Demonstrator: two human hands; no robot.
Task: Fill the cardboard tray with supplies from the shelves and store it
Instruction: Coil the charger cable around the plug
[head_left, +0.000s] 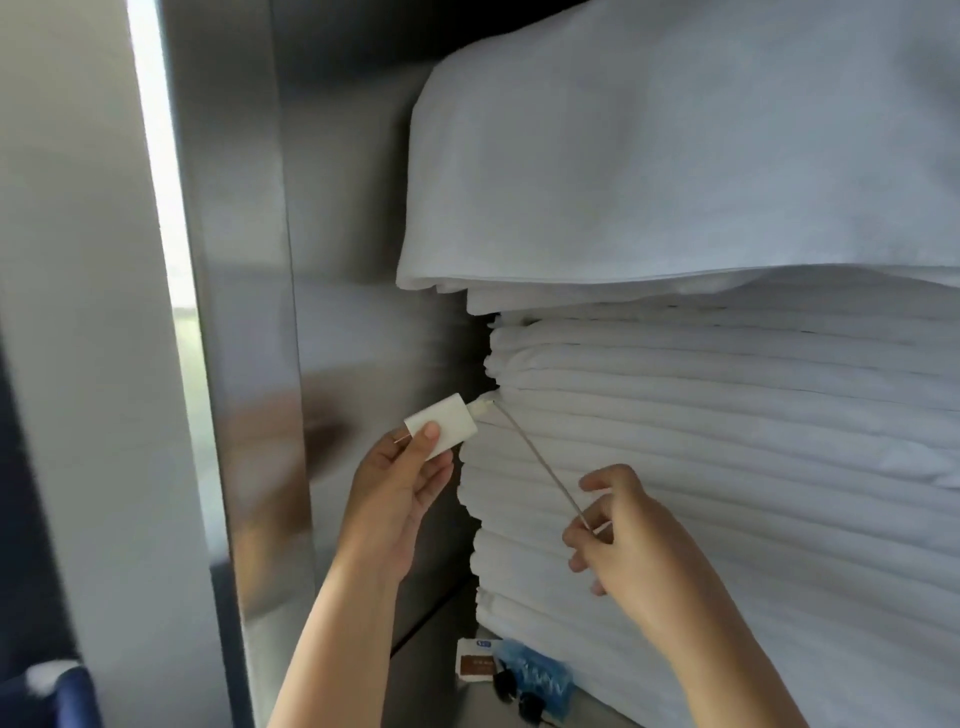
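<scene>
My left hand (400, 488) grips a small white charger block (441, 425) by its lower end, with the metal prongs showing at its left. A thin pale cable (540, 465) runs taut from the block's plug down to my right hand (618, 535), which pinches it between thumb and fingers. Both hands hover in front of a tall stack of folded white linen (727, 441) on a steel shelf. No cardboard tray is in view.
A steel side wall (249, 364) of the shelf unit stands left of the hands. On the shelf floor below lie a small brown-and-white packet (474, 666), a blue plastic wrapper (540, 675) and black round objects (517, 696). A blue thing (52, 696) sits at the bottom left.
</scene>
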